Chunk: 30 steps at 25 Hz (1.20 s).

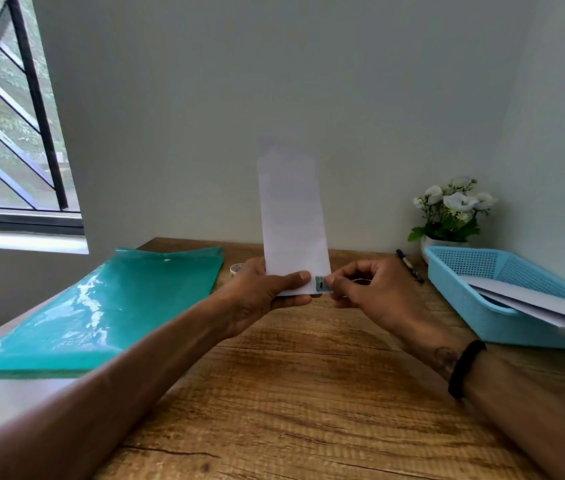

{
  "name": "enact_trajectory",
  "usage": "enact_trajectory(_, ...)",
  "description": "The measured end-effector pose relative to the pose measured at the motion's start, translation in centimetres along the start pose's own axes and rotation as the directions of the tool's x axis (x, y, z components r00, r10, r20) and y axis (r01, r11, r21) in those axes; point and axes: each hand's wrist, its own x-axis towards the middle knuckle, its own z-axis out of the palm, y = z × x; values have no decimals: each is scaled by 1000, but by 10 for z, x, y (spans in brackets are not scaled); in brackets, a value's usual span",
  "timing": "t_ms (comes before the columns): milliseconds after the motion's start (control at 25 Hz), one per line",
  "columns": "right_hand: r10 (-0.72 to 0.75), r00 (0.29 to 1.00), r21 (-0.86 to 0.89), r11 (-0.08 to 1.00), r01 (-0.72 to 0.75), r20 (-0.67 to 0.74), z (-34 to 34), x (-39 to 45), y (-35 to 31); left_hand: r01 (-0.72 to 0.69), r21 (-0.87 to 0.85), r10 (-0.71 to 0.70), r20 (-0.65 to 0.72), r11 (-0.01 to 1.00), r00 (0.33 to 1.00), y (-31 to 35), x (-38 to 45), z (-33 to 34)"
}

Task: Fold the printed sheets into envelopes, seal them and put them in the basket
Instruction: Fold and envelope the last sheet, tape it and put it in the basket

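Note:
A folded white sheet stands upright above the wooden table, long and narrow like an envelope. My left hand grips its lower edge, thumb across the front. My right hand pinches a small teal patterned sticker at the sheet's lower right corner. The light blue mesh basket sits at the right, holding white folded sheets that poke over its near rim.
A glossy teal plastic folder lies on the left of the table. A tape roll peeks out behind my left hand. A dark pen lies near the basket. A white flower pot stands in the back right corner.

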Motion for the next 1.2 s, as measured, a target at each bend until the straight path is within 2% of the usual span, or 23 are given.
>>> enact_trajectory(200,-60,998,-114,992,57,-21,2,-1,-1,-50,42,50,12,998,999,-3,-1,1)
enact_trajectory(560,-100,994,-175,980,92,-37,3,-1,1,-85,73,85,9,994,996,-7,3,-2)
enact_trajectory(920,-171,984,-217,964,155,-56,7,-4,3,-138,185,156,-86,973,984,-14,10,-2)
enact_trajectory(1000,-149,986,-153,979,136,-80,7,-4,3,-144,196,163,-89,970,983,-13,10,-3)
enact_trajectory(1200,32,997,216,976,-17,-66,3,-4,-3,-139,203,157,-76,969,985,-11,5,1)
